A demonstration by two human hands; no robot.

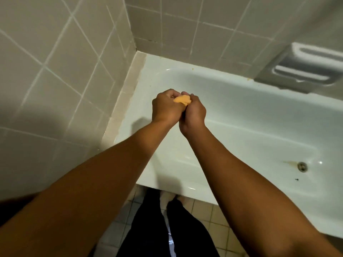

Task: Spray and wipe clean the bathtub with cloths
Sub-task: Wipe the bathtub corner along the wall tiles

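Observation:
A bunched orange cloth (pixel 182 100) is squeezed between both my hands above the left end of the white bathtub (pixel 259 112). My left hand (pixel 166 108) grips it from the left with curled fingers. My right hand (pixel 194 113) grips it from the right, and the two hands touch. Most of the cloth is hidden inside the fists. No spray bottle is in view.
Beige tiled walls (pixel 55 71) meet in the corner behind the tub's left end. A metal soap holder (pixel 304 67) is set in the far wall at right. The drain (pixel 302 166) with a rusty stain lies at the right. My legs stand on the tiled floor (pixel 204 210).

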